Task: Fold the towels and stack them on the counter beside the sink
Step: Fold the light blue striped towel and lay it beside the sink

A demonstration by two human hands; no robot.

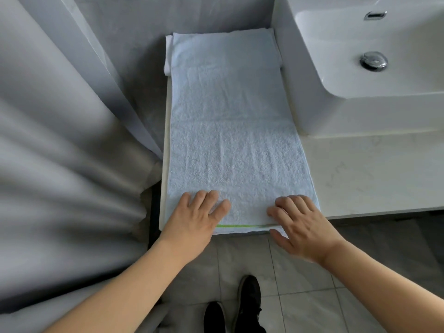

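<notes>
The left hand (194,219) and right hand (298,224) are pressing flat, fingers open, on the towel (230,131) at six o'clock. Pinching both near corners and carrying them evenly toward twelve o'clock should be giving a square fold.

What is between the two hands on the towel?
Just bare light blue towel lies between the left hand and right hand, with its green stripe at the near edge, in the head view.

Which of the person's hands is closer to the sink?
The right hand, on the towel's near right corner below the sink. The left hand presses the near left corner, farther away.
</notes>
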